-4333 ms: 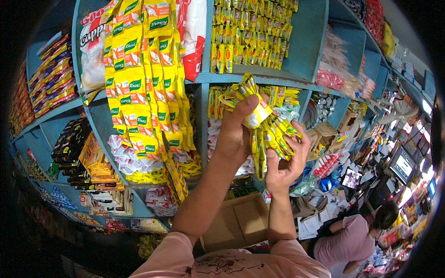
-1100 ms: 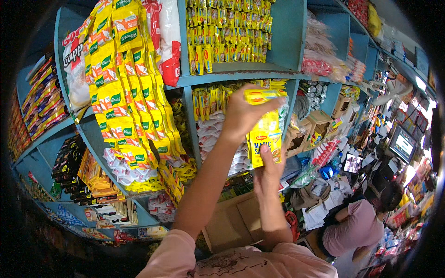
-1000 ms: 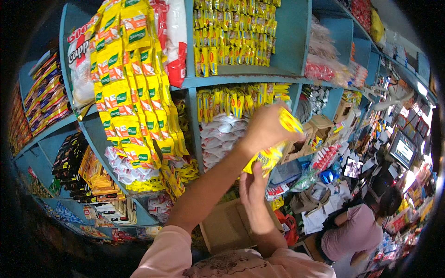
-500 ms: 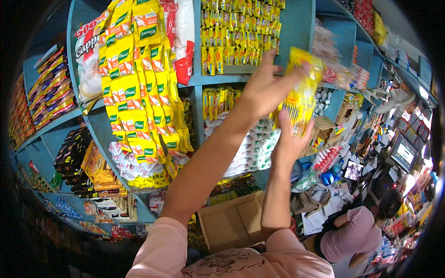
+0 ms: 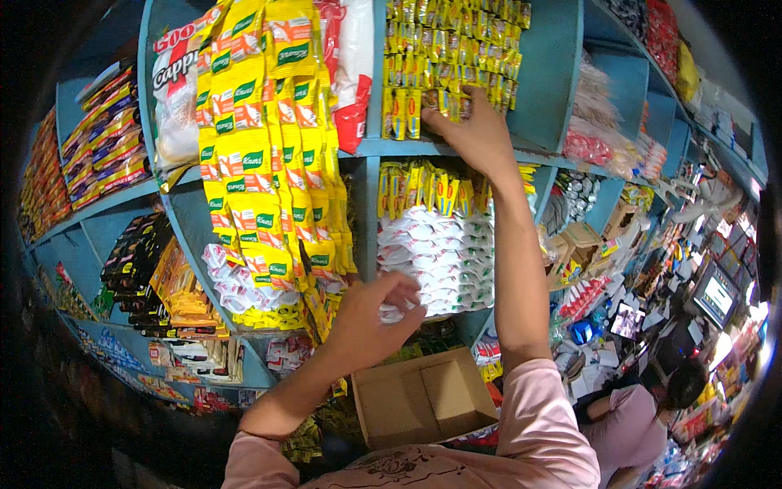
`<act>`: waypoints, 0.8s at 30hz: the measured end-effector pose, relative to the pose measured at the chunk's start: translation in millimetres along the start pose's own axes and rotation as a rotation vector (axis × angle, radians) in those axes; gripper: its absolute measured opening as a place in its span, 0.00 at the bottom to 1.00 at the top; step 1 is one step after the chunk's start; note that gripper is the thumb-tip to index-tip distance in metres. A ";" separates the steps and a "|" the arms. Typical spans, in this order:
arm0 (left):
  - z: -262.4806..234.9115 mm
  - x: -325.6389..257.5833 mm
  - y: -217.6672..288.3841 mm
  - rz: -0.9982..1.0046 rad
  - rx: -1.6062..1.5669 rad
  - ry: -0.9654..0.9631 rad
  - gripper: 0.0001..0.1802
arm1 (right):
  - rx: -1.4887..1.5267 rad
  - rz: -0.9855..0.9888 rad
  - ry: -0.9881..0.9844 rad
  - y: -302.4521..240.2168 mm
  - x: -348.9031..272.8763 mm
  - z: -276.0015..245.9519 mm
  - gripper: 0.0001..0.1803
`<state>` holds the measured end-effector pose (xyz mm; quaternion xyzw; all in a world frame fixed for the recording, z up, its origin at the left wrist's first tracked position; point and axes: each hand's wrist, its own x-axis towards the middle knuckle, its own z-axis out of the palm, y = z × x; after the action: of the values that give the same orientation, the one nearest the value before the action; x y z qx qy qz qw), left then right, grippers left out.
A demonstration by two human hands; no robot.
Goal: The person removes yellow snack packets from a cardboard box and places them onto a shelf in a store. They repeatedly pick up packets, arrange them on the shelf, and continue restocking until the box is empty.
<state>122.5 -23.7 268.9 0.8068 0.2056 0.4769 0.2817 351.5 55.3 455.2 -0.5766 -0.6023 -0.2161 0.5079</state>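
My right hand [image 5: 472,134] is stretched up to the upper blue shelf [image 5: 489,151]. Its fingers grip yellow sachets [image 5: 444,102] among the rows of the same yellow sachets [image 5: 456,41] stacked there. My left hand [image 5: 371,318] is lower, in front of the middle compartment. Its fingers are curled with the back of the hand toward me, and the fingertips touch a stack of white packets [image 5: 444,261]. Its palm is hidden. More yellow sachets [image 5: 423,187] stand in a row above the white stack.
Long strips of yellow-and-green packets [image 5: 261,163] hang left of my hands. An open cardboard box [image 5: 423,399] sits below them. Dark packets [image 5: 138,257] fill the left shelves. A person in a pink top [image 5: 627,424] bends at the lower right by a counter with a screen [image 5: 717,295].
Both hands held the yellow sachet bundle in front of the middle shelf. Now my right hand has carried it up to the upper shelf and my left hand has dropped to the white packets.
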 end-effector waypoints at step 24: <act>19.1 -51.1 -58.2 -0.285 -0.155 -0.484 0.24 | 0.301 -0.179 -0.205 30.8 15.3 9.2 0.57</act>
<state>112.2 -15.3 190.2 0.8363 0.2066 0.2406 0.4473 379.1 77.8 454.8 -0.4573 -0.7253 -0.1083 0.5031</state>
